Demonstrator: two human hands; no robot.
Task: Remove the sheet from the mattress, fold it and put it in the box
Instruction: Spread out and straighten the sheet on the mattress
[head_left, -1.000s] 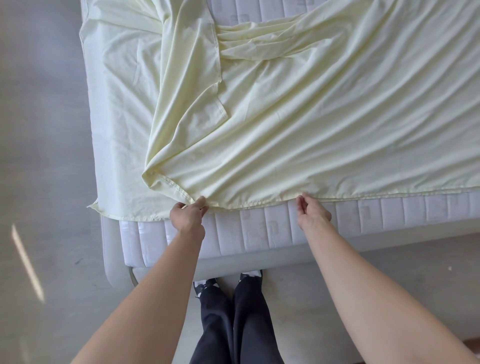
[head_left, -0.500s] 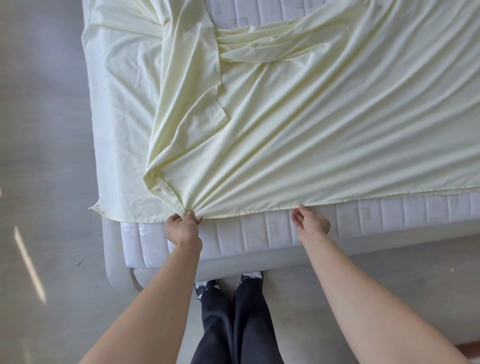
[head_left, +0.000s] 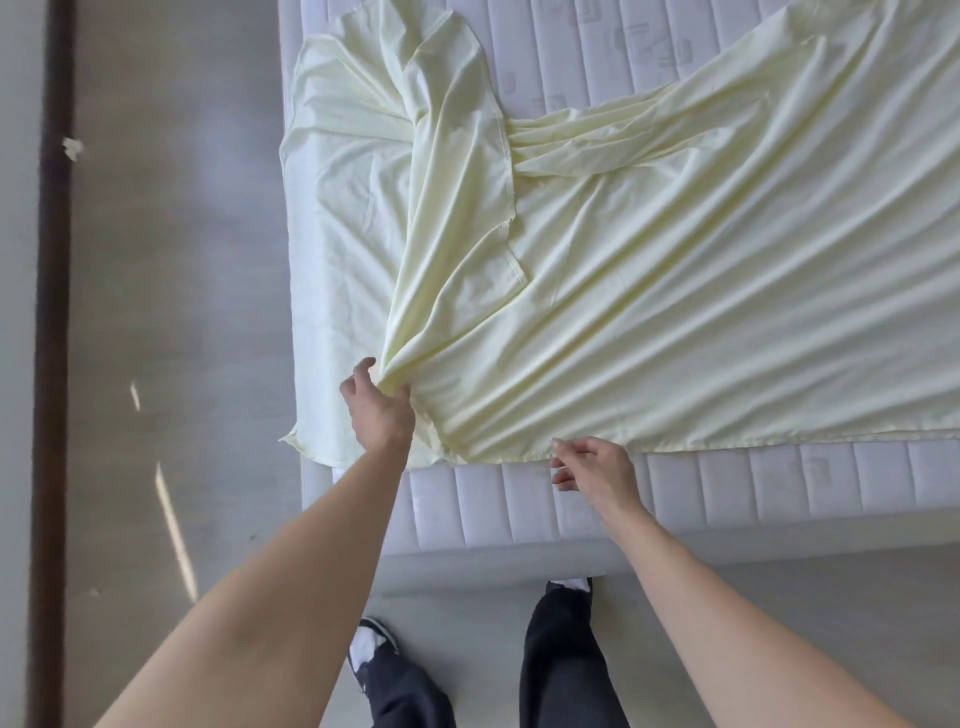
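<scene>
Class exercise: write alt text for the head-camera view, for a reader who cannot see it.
Seen from above, a person's left hand grips a bunched fold of a pale yellow sheet lying rumpled on a white quilted mattress. The right hand hovers open at the sheet's near hem.

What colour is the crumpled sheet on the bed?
Pale yellow cotton sheet, seen best in the head view.

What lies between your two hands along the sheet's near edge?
In the head view, between the left hand and the right hand lies only bunched pale-yellow sheet, its hem running over the bare quilted mattress. Nothing else is there.
</scene>
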